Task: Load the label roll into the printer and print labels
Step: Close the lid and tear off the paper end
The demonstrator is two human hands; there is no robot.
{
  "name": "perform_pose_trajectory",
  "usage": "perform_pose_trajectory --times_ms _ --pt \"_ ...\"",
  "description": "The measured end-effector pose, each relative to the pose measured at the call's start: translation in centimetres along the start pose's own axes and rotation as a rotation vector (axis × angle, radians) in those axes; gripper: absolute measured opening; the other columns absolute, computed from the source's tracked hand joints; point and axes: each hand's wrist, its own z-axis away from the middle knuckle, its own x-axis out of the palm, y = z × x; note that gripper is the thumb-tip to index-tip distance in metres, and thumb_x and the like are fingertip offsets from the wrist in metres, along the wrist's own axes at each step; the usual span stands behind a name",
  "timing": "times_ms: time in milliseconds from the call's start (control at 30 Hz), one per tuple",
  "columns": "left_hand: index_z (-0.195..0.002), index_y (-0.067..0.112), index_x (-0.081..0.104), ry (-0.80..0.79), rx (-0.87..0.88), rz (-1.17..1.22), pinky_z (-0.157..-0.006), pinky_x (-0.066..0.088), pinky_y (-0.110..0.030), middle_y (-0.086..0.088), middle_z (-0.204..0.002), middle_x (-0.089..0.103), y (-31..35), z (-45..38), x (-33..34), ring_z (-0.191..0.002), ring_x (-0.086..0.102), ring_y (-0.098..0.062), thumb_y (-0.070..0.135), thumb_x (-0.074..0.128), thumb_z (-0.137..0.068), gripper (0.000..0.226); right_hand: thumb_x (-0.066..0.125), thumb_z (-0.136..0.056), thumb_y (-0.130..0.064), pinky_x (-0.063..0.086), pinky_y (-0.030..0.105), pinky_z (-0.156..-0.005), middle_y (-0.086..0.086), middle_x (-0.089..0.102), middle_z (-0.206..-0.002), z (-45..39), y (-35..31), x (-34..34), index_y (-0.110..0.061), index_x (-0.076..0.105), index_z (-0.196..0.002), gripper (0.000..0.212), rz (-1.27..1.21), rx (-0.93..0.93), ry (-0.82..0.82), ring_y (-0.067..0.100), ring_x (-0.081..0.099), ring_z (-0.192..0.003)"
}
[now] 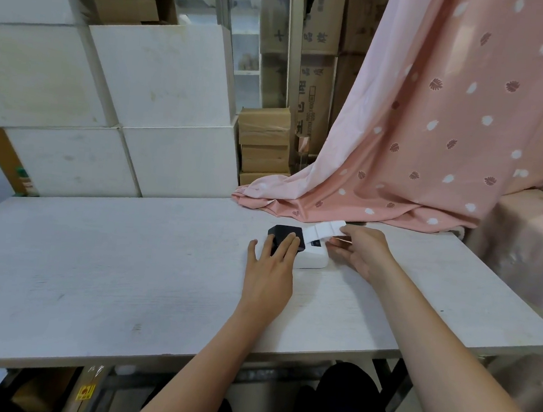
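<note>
A small label printer [312, 258] with a white body and a black lid [285, 233] sits on the white table [127, 259], right of centre. A strip of blank white labels [325, 229] comes out of its slot and runs up to the right. My left hand [271, 265] lies flat, fingers spread, on the black lid and holds the printer down. My right hand [363, 251] pinches the far end of the label strip between thumb and fingers, just right of the printer. The label roll itself is hidden inside the printer.
A pink patterned curtain [433, 138] hangs behind the printer and spills onto the table's back edge. White foam boxes [142, 96] are stacked behind the table at left, with cardboard boxes [264, 146] beside them. The table's right edge lies close to my right forearm.
</note>
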Motion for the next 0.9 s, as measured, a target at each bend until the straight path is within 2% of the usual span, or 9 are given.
perform_pose_trajectory --times_ms 100,200,267,367,500,700,800,867,900 --pt "-0.149 0.015 0.043 -0.007 -0.017 0.039 -0.114 0.028 -0.058 0.0 -0.154 0.046 0.1 0.2 0.3 -0.14 0.042 -0.034 0.013 0.058 -0.081 0.07 0.049 -0.101 -0.001 0.058 0.049 -0.097 0.024 0.071 -0.097 0.3 0.0 0.0 0.003 0.066 -0.096 0.017 -0.064 -0.027 -0.067 0.039 0.071 -0.094" --pt "-0.146 0.015 0.046 0.034 -0.09 0.115 -0.11 0.035 -0.055 -0.006 -0.149 0.048 0.0 0.5 0.0 -0.134 0.046 -0.033 0.016 0.061 -0.078 0.07 0.029 -0.088 0.015 0.05 0.046 -0.103 0.02 0.07 -0.105 0.7 0.6 -0.2 0.001 0.068 -0.093 0.042 -0.056 -0.075 -0.162 0.035 0.067 -0.103" --pt "-0.143 0.016 0.049 0.073 -0.133 0.159 -0.103 0.042 -0.052 -0.009 -0.144 0.051 -0.1 0.6 -0.1 -0.127 0.049 -0.033 0.019 0.065 -0.079 0.067 0.027 -0.081 0.019 0.048 0.04 -0.104 0.015 0.071 -0.115 0.7 1.3 0.0 -0.002 0.071 -0.097 0.051 0.081 -0.139 -0.178 0.028 0.066 -0.11" --pt "-0.14 0.017 0.05 0.12 -0.174 0.196 -0.092 0.049 -0.048 -0.013 -0.134 0.054 -0.4 0.7 0.0 -0.115 0.055 -0.034 0.019 0.068 -0.084 0.059 0.046 -0.091 0.008 0.049 0.031 -0.088 0.006 0.072 -0.101 0.5 2.3 0.4 -0.007 0.074 -0.102 0.034 0.371 -0.223 -0.077 0.023 0.064 -0.099" --pt "-0.135 0.02 0.048 0.119 -0.217 0.248 -0.076 0.048 -0.04 -0.01 -0.115 0.053 -0.5 0.6 0.0 -0.093 0.055 -0.028 0.015 0.069 -0.087 0.053 0.054 -0.102 -0.019 0.046 0.027 -0.07 0.001 0.071 -0.096 0.6 2.4 1.4 -0.016 0.07 -0.102 0.016 0.505 -0.237 -0.121 0.018 0.061 -0.09" --pt "-0.14 0.025 0.042 0.055 -0.381 0.689 -0.064 0.042 -0.025 0.0 -0.111 0.046 -1.0 0.6 -0.8 -0.082 0.055 -0.018 0.013 0.051 -0.097 0.046 0.052 -0.099 -0.01 0.045 0.025 -0.059 0.003 0.068 -0.085 1.4 3.0 1.2 -0.011 0.072 -0.097 0.021 0.643 -0.28 -0.149 0.012 0.057 -0.07" --pt "-0.146 0.019 0.041 0.07 -0.388 0.749 -0.087 0.046 -0.03 -0.004 -0.13 0.049 -1.2 0.3 -0.6 -0.108 0.058 -0.021 0.026 0.051 -0.099 0.049 0.061 -0.096 -0.018 0.053 0.034 -0.071 0.019 0.074 -0.097 1.5 3.9 1.0 0.002 0.073 -0.094 0.023 0.637 -0.299 -0.153 0.017 0.061 -0.076" --pt "-0.146 0.023 0.043 0.032 -0.378 0.795 -0.103 0.046 -0.037 0.002 -0.139 0.053 -1.6 0.2 -0.5 -0.122 0.054 -0.016 0.03 0.055 -0.096 0.052 0.064 -0.096 -0.019 0.055 0.041 -0.09 0.017 0.076 -0.099 1.7 4.3 1.1 0.002 0.075 -0.093 0.024 0.602 -0.296 -0.145 0.019 0.067 -0.085" --pt "-0.139 0.029 0.048 0.022 -0.383 0.836 -0.102 0.049 -0.04 0.008 -0.133 0.06 -1.9 0.1 -0.4 -0.119 0.058 -0.011 0.031 0.055 -0.095 0.045 0.065 -0.096 -0.016 0.054 0.04 -0.096 0.014 0.077 -0.101 1.8 4.5 1.2 0.0 0.076 -0.098 0.019 0.572 -0.294 -0.15 0.019 0.07 -0.092"
